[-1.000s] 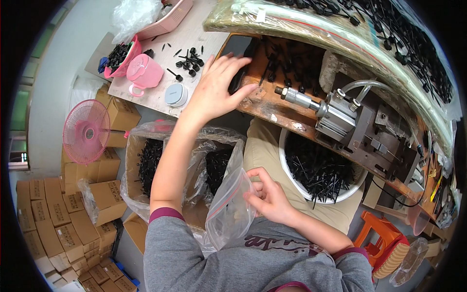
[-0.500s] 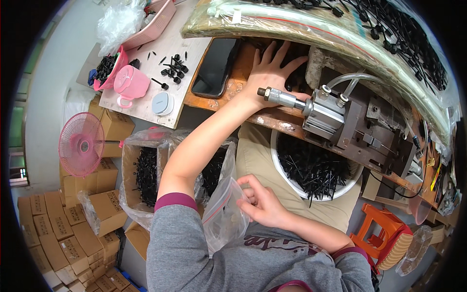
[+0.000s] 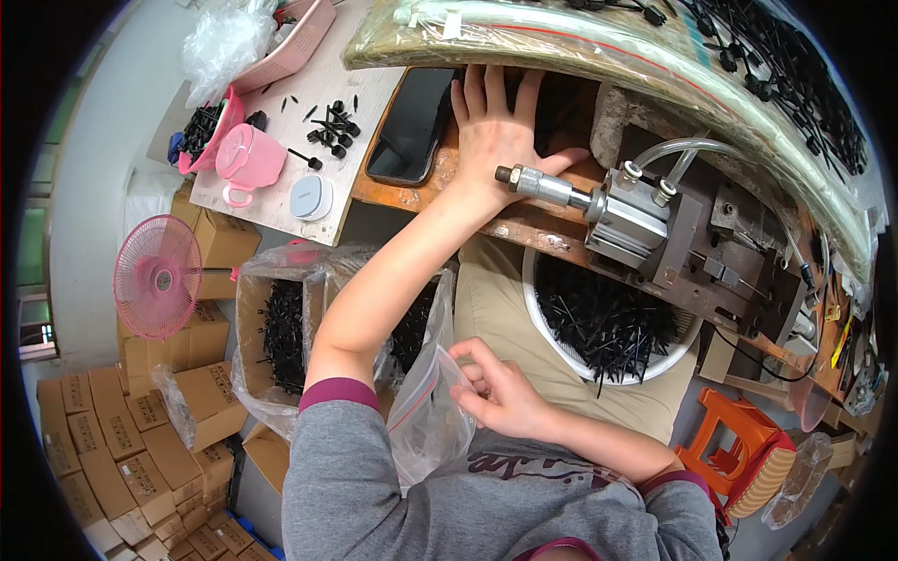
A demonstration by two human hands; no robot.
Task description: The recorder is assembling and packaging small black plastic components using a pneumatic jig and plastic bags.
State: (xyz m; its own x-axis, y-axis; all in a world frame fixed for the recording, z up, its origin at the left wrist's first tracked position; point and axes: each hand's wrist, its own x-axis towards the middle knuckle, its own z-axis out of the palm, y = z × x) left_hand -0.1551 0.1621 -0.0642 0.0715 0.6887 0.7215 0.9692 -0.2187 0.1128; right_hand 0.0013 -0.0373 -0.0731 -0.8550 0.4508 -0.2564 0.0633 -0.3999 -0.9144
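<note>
My left hand (image 3: 498, 150) lies with its fingers stretched out on the wooden bench (image 3: 412, 198), between a black phone (image 3: 409, 126) and a metal clamping fixture (image 3: 629, 220) with an air cylinder. The fingertips reach to the edge of a plastic-wrapped tray (image 3: 561, 58). Low in front of my body, my right hand (image 3: 505, 393) is closed, pinching the rim of a clear zip bag (image 3: 426, 421). What the bag contains, if anything, cannot be made out. On my lap rests a white round basket (image 3: 538, 323) full of black slender parts (image 3: 608, 323).
Lined boxes of black parts (image 3: 282, 327) stand left of my legs. A side table (image 3: 360, 61) carries a pink cup (image 3: 251, 154), a white case (image 3: 311, 198) and loose black pieces (image 3: 332, 129). Further out are a pink fan (image 3: 159, 278), stacked cartons (image 3: 122, 439) and an orange stool (image 3: 730, 449).
My left hand has slid left across the bench, toward the phone, with its fingers less spread. My right hand keeps its pinch on the zip bag, nearly in place.
</note>
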